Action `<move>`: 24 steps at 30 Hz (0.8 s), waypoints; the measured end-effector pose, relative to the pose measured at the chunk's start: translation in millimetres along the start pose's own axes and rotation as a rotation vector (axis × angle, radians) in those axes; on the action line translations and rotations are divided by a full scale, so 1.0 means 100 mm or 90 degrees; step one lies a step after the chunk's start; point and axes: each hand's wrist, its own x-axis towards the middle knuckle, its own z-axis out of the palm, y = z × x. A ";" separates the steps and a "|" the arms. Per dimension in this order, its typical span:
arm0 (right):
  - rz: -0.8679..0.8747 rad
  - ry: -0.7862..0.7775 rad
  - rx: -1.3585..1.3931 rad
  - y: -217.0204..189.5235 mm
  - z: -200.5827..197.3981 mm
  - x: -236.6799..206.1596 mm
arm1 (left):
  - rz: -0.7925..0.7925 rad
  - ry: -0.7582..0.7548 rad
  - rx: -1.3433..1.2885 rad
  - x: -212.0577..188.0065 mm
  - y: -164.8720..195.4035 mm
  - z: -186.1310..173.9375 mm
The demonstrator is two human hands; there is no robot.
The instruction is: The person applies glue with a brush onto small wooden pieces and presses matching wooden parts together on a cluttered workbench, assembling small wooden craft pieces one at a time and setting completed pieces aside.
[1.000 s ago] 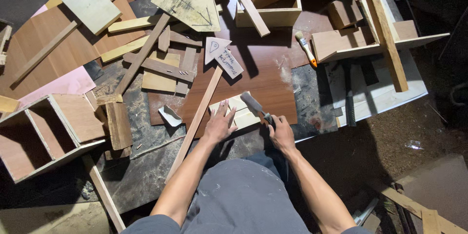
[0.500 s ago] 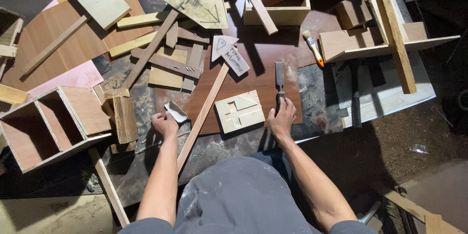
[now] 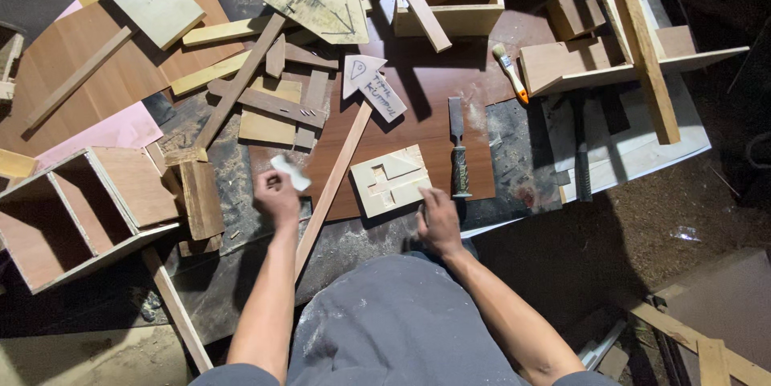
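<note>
My left hand (image 3: 277, 196) is closed around a small pale folded piece, perhaps sandpaper (image 3: 291, 171), held just above the dusty bench. My right hand (image 3: 438, 221) rests open on the bench edge, just below a pale wooden block (image 3: 390, 181) with a shape carved into its top. A chisel (image 3: 458, 147) with a dark handle lies on the brown board (image 3: 418, 113) right beside the block, a little above my right hand, which no longer touches it. A long thin wooden strip (image 3: 333, 177) runs diagonally between my two hands.
An open wooden box (image 3: 76, 213) sits at left. Scrap boards, strips and an arrow-shaped wooden sign (image 3: 371, 85) crowd the far bench. An orange-handled brush (image 3: 509, 71) lies near a wooden frame (image 3: 618, 65) at right. Sawdust covers the bench front.
My right hand has laid the chisel down beside the carved block and let go. My left hand left the block, moved left and picked up the small pale piece.
</note>
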 end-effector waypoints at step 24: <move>-0.035 -0.410 -0.156 -0.43 0.06 0.56 | 0.080 -0.483 0.013 -0.74 0.36 0.61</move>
